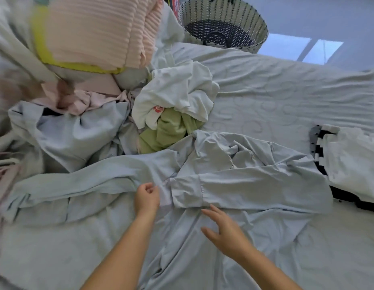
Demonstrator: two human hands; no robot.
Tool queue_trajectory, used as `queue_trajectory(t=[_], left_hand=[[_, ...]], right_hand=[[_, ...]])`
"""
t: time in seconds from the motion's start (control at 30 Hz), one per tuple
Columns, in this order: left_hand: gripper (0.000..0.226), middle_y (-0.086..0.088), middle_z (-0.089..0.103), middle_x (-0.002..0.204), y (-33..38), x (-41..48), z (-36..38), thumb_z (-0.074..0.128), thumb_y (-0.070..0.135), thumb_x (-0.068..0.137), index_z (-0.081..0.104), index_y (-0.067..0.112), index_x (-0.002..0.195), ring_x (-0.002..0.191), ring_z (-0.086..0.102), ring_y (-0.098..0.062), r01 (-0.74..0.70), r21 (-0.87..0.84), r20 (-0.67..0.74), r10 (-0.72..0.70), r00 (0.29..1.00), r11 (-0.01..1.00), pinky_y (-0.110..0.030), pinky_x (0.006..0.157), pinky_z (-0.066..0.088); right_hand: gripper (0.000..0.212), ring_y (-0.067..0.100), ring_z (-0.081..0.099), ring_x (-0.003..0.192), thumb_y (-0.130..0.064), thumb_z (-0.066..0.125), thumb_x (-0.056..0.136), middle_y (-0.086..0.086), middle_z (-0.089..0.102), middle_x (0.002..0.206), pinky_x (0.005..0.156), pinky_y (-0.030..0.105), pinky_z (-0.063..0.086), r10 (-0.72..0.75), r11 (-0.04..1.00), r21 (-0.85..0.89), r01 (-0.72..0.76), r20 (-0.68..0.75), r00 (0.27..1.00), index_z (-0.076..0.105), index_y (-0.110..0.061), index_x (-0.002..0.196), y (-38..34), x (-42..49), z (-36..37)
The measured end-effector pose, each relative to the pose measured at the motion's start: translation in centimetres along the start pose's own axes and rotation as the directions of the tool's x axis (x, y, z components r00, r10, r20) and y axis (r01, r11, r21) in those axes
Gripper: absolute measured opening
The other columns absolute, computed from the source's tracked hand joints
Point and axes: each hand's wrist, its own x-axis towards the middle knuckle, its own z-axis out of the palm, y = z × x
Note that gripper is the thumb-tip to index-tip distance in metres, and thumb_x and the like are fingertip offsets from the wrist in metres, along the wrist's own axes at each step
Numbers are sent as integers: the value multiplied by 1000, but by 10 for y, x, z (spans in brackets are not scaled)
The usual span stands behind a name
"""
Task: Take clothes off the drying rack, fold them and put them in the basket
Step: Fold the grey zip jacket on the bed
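On the bed, the pale blue shirt lay spread flat, likely so its sleeves could fold inward, with the basket standing beyond the far edge. The left hand pinched a fold by the sleeve in curled fingers; the right hand hovered, fingers apart, holding nothing. No drying rack showed, and the upper left was blur.

The person shows only as two bare arms reaching in from the lower edge of the head view. The left hand and the right hand are uncovered. The left forearm and the right forearm are bare skin as far as they show. The forearms look smooth and rounded, the fingers short. Slight blur softens the right hand's fingertips.
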Motion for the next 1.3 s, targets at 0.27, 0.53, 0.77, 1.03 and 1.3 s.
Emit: queue_trajectory(t=[0.27,0.53,0.77,1.03,1.3], left_hand=[[30,-8,59,115,-31,48,-118,53,12,92,53,4,121,98,55,-22,11,-115,-257,-40,966,993,-26,79,38],[46,-18,49,136,-83,133,-250,59,14,91,46,0,133,123,49,-31,98,-123,-352,-136,926,988,-34,99,39],[42,-14,57,123,-115,192,-307,64,17,88,50,4,125,113,56,-30,73,-136,-419,-124,899,988,-36,92,46],[51,-15,58,126,-145,225,-318,65,20,88,45,3,131,114,57,-34,229,-221,-389,-301,871,948,-37,90,47],[16,-15,65,110,-146,236,-341,51,9,94,60,8,106,98,61,-34,207,-109,-374,-233,897,972,-33,74,44]], right_hand=[[53,11,26,143,-36,57,94,-7,24,157,110,26,31,-82,993,-76,85,42,996,38,-33,143,-78,53,22],[46,15,36,138,-25,63,91,-5,38,149,109,27,31,-214,973,-97,210,-34,976,52,-24,136,-180,124,73],[49,17,39,136,-26,61,92,-2,40,149,107,28,30,-309,935,-180,306,10,951,48,-25,139,-234,168,111],[56,19,22,145,-33,54,94,0,27,156,117,36,11,-376,735,-549,398,159,913,35,-28,146,-254,204,139],[59,14,-2,149,-41,38,98,-5,3,161,119,39,-1,-236,629,-704,329,231,944,14,-35,151,-255,207,150]])
